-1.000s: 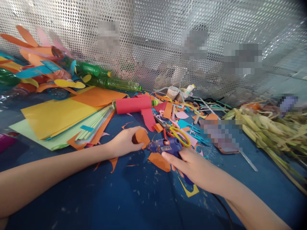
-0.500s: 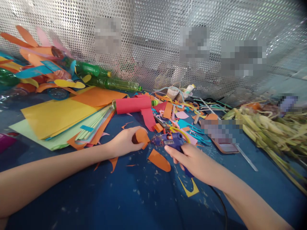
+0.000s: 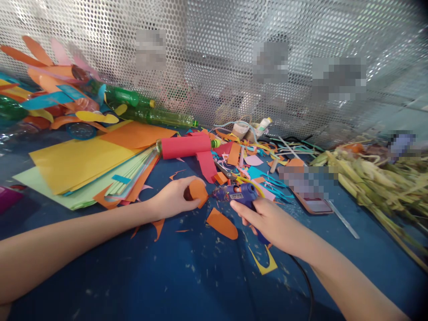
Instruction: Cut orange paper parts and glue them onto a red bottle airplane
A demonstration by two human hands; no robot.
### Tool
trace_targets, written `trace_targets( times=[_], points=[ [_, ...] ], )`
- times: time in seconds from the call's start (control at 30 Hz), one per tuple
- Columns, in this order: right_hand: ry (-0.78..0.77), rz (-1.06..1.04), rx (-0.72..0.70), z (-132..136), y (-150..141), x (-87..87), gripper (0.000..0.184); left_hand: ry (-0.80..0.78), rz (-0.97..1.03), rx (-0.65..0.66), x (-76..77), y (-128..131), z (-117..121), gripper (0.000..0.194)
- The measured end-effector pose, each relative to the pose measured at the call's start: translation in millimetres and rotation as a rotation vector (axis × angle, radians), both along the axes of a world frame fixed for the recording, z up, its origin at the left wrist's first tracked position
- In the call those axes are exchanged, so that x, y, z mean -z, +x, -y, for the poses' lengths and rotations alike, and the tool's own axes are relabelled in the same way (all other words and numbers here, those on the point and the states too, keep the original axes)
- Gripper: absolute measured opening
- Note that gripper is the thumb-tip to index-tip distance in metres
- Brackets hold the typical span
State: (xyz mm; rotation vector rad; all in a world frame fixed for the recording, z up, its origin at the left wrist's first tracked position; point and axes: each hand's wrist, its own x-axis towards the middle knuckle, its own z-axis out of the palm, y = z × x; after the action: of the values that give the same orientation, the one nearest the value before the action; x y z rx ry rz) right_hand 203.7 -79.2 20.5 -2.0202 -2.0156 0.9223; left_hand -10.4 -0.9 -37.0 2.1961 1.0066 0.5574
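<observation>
Left grip (image 3: 174, 199): orange roll (image 3: 198, 192), probably paper

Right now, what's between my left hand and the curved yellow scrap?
Head view: an orange paper piece lies between your left hand and the yellow scrap.

The right hand (image 3: 269, 220) covers part of the blue glue gun (image 3: 247, 194), whose label (image 3: 236, 196) is too small for reading. The bottom edge cuts the black cord (image 3: 306, 276). The left hand (image 3: 172, 199) hides part of the orange paper roll (image 3: 198, 192). The phone (image 3: 314, 205) is partly pixelated; the left edge cuts a purple object (image 3: 8, 198).
</observation>
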Motion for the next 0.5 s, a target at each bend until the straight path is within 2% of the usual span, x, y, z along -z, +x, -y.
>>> trace_targets(
  times=[0.17, 0.27, 0.4, 0.5],
  points=[
    [-0.002, -0.074, 0.065, -0.8, 8.4, -3.6, 0.052, -0.028, 0.044, 0.011, -0.8, -0.1, 0.4, 0.034],
    [0.148, -0.084, 0.117, -6.1, 21.5, -10.3, 0.051, -0.057, 0.047, 0.008, 0.3, -0.1, 0.2, 0.036],
    [0.344, 0.158, 0.11, -23.7, 48.3, -11.7, 0.05, -0.043, 0.036, 0.007, 1.5, 0.0, 0.4, 0.035],
    [0.581, 0.39, 0.09, -40.6, 72.0, 0.6, 0.038, -0.03, 0.013, 0.0, 1.3, -0.1, 0.8, 0.035]
  ],
)
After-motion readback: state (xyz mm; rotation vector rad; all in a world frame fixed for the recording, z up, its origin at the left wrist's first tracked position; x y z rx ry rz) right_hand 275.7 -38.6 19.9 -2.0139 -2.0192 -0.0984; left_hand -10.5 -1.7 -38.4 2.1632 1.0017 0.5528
